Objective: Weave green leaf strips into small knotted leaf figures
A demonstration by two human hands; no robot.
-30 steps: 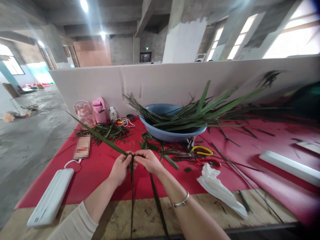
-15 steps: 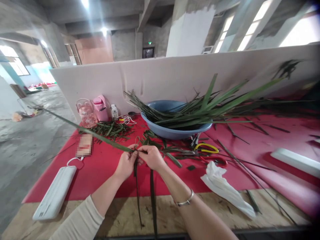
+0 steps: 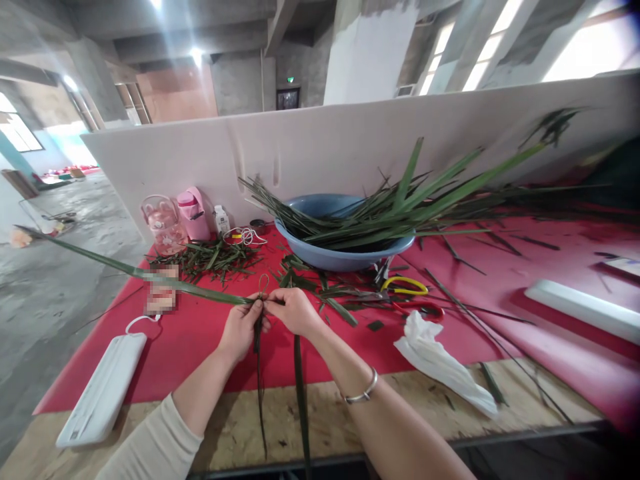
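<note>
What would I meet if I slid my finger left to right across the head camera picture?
White box → see-through pink bottle → pink cup → small white bottle → left hand pinching a green leaf → right hand → blue bowl → crumpled tissue → long white bar.

Your left hand and right hand are pinching green leaf strips, one stretching from them between nine and ten o'clock. The blue basin is holding more leaves at two o'clock; a white oblong device is lying at eight.
</note>
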